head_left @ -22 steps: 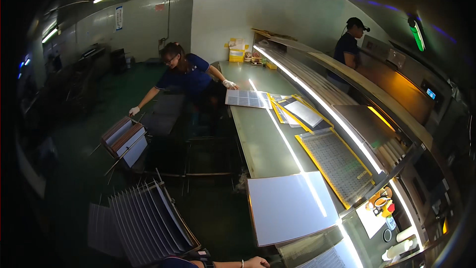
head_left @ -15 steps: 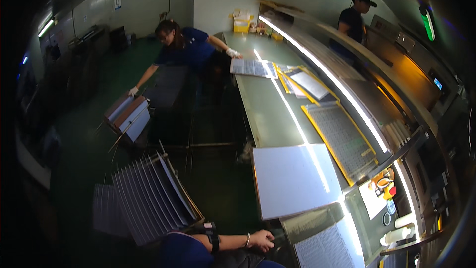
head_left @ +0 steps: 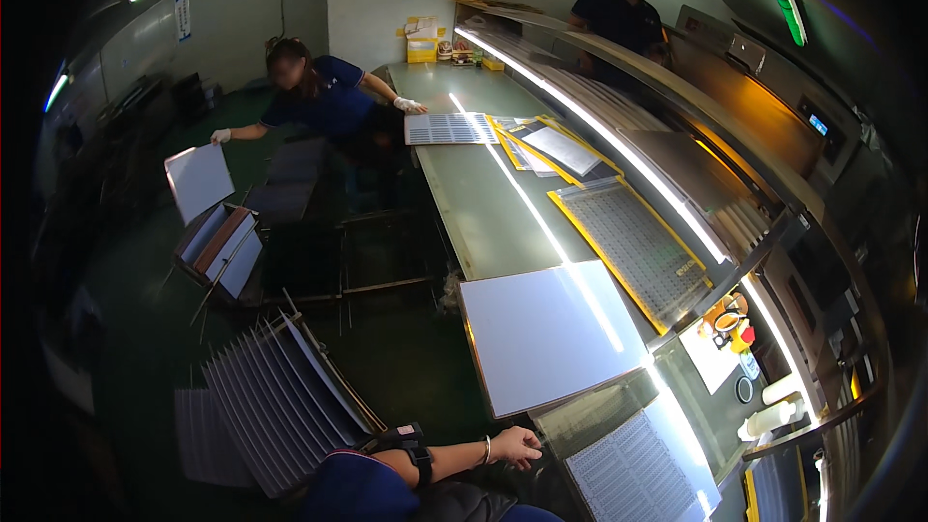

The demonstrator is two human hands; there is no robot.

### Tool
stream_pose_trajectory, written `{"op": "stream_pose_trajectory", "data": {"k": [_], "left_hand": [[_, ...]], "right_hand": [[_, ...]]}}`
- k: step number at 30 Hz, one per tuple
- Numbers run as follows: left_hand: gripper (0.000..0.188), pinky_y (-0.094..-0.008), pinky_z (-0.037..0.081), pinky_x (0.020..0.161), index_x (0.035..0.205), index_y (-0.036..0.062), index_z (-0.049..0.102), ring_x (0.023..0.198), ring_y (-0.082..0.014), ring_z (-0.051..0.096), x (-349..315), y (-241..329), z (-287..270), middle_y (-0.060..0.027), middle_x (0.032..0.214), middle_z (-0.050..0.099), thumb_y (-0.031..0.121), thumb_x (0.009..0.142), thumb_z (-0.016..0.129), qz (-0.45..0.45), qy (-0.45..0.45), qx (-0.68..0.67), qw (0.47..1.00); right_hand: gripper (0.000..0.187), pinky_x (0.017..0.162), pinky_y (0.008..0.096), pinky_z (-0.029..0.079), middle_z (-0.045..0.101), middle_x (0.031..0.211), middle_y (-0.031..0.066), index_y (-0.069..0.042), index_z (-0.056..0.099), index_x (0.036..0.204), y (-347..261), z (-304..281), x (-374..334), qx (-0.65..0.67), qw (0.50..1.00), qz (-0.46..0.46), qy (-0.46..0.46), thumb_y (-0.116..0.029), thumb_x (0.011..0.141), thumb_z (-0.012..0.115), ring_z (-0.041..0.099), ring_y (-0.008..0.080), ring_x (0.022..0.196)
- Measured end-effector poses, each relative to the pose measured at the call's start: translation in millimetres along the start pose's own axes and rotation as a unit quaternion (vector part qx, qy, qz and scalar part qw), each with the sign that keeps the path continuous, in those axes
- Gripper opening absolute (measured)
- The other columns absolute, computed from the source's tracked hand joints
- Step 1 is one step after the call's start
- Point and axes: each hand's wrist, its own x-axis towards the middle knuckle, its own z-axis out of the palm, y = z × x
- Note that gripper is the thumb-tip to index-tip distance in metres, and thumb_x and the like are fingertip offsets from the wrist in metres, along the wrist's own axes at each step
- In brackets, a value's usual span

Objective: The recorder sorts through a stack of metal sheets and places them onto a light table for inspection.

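Observation:
My left hand (head_left: 516, 447) is at the near edge of the bench, its fingers loosely bent and slightly apart, with nothing visible in them. A bracelet and a dark band with a small box are on that arm. My right hand is out of view. Just beyond my left hand lies a blank white panel (head_left: 551, 338) on the green-topped bench (head_left: 464, 193). To the right of the hand is a panel printed with a fine dark pattern (head_left: 633, 474). On the left stands a rack of upright white panels (head_left: 275, 406).
A yellow-framed screen (head_left: 633, 246) lies beyond the white panel, with more yellow-edged sheets (head_left: 556, 150) behind it. White bottles (head_left: 768, 420) stand at right. A gloved co-worker (head_left: 324, 97) holds a white panel (head_left: 200, 182) over another rack (head_left: 222, 251). Another person (head_left: 623, 14) stands behind the shelf.
The co-worker has lifted a white panel up from the far rack. My left hand's fingers have loosened from a tighter curl. The view has turned, shifting the scene slightly left.

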Motion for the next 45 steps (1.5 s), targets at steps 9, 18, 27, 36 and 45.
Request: {"op": "stream_pose_trajectory", "data": {"k": [9, 18, 27, 36, 45], "left_hand": [[0.039, -0.0309, 0.053, 0.060, 0.120, 0.0035, 0.043, 0.072, -0.0202, 0.064, 9.3, 31.6, -7.1, -0.0108, 0.098, 0.060, 0.022, 0.086, 0.051, -0.043, -0.122, 0.077, 0.989], [0.018, -0.0291, 0.044, 0.055, 0.084, 0.0018, 0.059, 0.059, -0.0141, 0.057, 34.9, 43.4, 9.1, -0.0072, 0.064, 0.059, 0.017, 0.076, 0.055, 0.211, -0.112, 0.339, 0.910], [0.035, -0.0293, 0.048, 0.077, 0.116, -0.0020, 0.051, 0.083, -0.0175, 0.063, 56.9, 62.7, 70.6, -0.0118, 0.102, 0.063, 0.009, 0.082, 0.051, 0.243, -0.184, 0.359, 0.882], [0.027, -0.0307, 0.049, 0.063, 0.100, -0.0007, 0.058, 0.071, -0.0170, 0.060, 113.4, 88.2, 69.5, -0.0119, 0.095, 0.061, 0.014, 0.078, 0.055, 0.214, -0.173, 0.318, 0.907], [0.052, -0.0258, 0.053, 0.072, 0.132, 0.0029, 0.035, 0.089, -0.0205, 0.063, 95.1, 97.1, 91.9, -0.0173, 0.125, 0.048, -0.005, 0.083, 0.050, 0.149, -0.151, 0.191, 0.958]], "right_hand": [[0.031, 0.068, 0.0310, 0.048, 0.061, 0.095, 0.0182, 0.005, 0.060, 0.103, 29.9, -20.1, -25.1, 0.093, 0.990, 0.108, -0.002, -0.019, 0.083, 0.059, 0.059, 0.0203, 0.078], [0.031, 0.065, 0.0300, 0.048, 0.062, 0.093, 0.0174, 0.005, 0.060, 0.103, 64.5, -43.4, -45.6, 0.163, 0.970, 0.178, 0.011, -0.019, 0.083, 0.059, 0.059, 0.0186, 0.075], [0.042, 0.075, 0.0299, 0.046, 0.063, 0.097, 0.0134, 0.005, 0.054, 0.114, 112.9, -75.3, -28.1, 0.059, 0.966, 0.021, 0.250, -0.015, 0.079, 0.065, 0.058, 0.0192, 0.085], [0.030, 0.060, 0.0223, 0.044, 0.060, 0.082, 0.0021, 0.001, 0.058, 0.108, 104.8, -89.9, 38.3, 0.301, 0.912, 0.017, 0.279, -0.017, 0.083, 0.060, 0.053, 0.0082, 0.067], [0.031, 0.075, 0.0232, 0.046, 0.061, 0.091, 0.0049, 0.001, 0.058, 0.112, 129.3, -75.2, 39.2, 0.206, 0.907, 0.023, 0.365, -0.012, 0.084, 0.061, 0.055, 0.0097, 0.079]]}}
